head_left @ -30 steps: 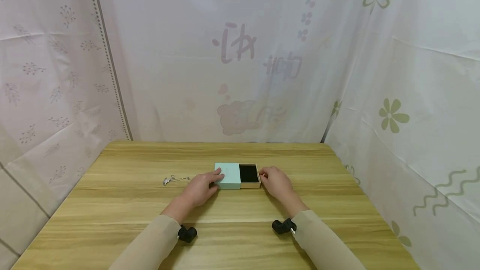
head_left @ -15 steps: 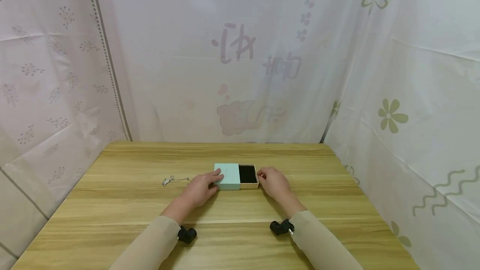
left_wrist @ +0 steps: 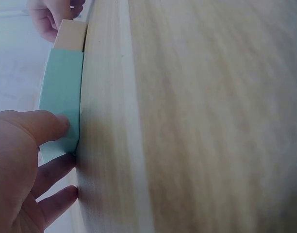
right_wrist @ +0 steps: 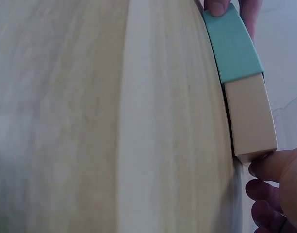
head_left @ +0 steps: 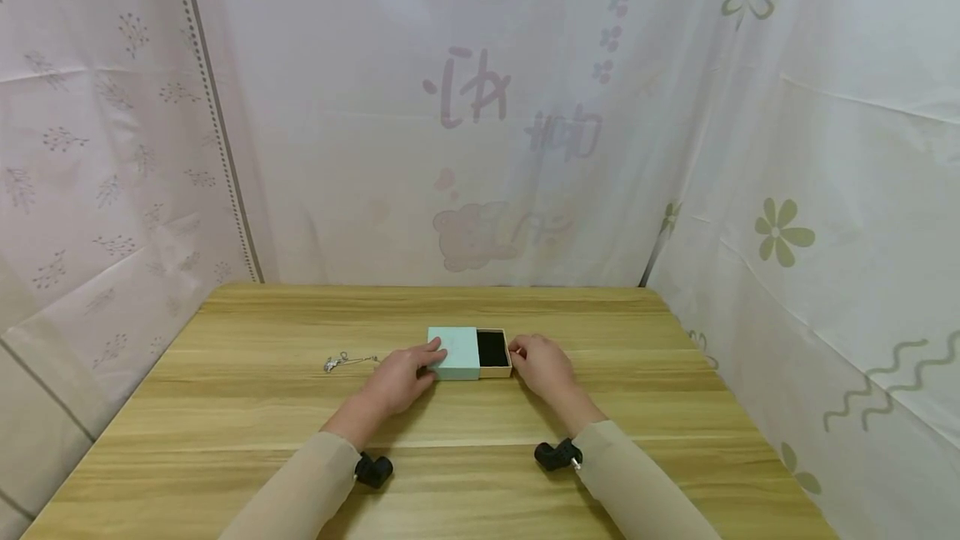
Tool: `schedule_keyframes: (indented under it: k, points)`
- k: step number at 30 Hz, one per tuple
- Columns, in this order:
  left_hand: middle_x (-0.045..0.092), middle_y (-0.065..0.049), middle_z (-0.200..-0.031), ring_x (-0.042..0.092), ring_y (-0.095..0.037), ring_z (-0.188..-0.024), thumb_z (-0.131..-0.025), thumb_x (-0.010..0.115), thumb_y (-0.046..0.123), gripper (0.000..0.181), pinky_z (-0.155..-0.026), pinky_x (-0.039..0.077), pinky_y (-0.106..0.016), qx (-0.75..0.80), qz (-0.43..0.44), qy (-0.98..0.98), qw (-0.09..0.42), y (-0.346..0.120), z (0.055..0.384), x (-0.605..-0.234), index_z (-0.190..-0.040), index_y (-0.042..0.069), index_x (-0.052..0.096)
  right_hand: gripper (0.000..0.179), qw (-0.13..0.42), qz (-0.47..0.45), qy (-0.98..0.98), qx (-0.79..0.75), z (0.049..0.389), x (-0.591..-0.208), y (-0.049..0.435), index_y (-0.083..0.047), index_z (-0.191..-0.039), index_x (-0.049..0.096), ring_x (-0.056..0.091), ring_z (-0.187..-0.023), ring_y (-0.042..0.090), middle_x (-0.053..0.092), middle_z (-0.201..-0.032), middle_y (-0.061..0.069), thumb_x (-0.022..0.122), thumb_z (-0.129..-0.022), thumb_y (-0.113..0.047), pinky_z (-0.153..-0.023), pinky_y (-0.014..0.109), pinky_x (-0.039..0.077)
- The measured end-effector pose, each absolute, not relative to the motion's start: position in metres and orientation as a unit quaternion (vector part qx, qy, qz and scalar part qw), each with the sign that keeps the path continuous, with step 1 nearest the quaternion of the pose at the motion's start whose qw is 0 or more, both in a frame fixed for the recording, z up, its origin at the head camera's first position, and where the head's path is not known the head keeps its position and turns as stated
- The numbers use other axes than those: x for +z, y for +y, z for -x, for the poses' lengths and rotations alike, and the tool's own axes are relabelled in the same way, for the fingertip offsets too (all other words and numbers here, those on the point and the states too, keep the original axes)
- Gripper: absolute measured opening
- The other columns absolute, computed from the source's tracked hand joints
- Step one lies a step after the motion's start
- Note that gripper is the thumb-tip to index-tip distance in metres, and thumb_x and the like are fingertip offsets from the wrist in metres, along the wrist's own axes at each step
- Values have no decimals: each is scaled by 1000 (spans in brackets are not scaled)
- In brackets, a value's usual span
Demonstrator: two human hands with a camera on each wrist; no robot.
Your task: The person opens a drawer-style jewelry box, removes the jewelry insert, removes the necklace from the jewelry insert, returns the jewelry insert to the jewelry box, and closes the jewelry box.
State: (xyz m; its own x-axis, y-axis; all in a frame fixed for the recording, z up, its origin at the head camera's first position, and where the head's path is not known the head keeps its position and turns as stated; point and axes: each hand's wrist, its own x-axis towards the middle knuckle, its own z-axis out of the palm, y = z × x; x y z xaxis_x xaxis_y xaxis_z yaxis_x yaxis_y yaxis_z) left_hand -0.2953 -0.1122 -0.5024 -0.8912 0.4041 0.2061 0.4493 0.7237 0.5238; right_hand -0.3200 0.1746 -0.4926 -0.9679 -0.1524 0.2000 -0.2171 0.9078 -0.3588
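Note:
A small jewellery box sits mid-table, its mint-green sleeve (head_left: 455, 353) partly covering a beige drawer (right_wrist: 250, 116). The drawer sticks out to the right, with a black pad (head_left: 492, 348) inside. My left hand (head_left: 400, 375) grips the sleeve's left end, index finger on top and thumb (left_wrist: 51, 127) against the near side. At the drawer's right end is my right hand (head_left: 545, 367); its thumb (right_wrist: 267, 166) presses the end wall, and the other fingers are curled. A silvery chain with a pendant (head_left: 330, 364) lies left of the left hand, which overlaps its right end.
The wooden table (head_left: 480, 490) reaches back to a pale printed curtain (head_left: 480, 148), with more curtain on both sides. A black wrist camera (head_left: 373, 470) sits at the left cuff and another black camera (head_left: 557, 455) at the right.
The drawer has slid left a little further into the sleeve, and the right hand has moved left with it. The left hand and the sleeve have stayed nearly still.

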Motion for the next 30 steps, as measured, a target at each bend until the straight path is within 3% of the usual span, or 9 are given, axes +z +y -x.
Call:
schedule_keyframes:
  k: [20,30]
  points:
    - [53,-11,-168,56,-38,-152,-107,72,8,46,-123,49,-53,-290,226,-929,39,-111,293,-501,-152,11,67,7,80,-117,-972,188,322,-497,148,-20,-107,80,69,-91,21,77,-106,5,73,-107,-19,-80,43,60]
    - [54,-9,-168,56,-37,-152,-106,73,9,46,-122,50,-53,-290,220,-930,41,-111,295,-502,-151,13,68,11,78,-122,-971,188,322,-495,143,-18,-112,82,72,-98,23,78,-108,5,72,-107,-19,-85,45,62]
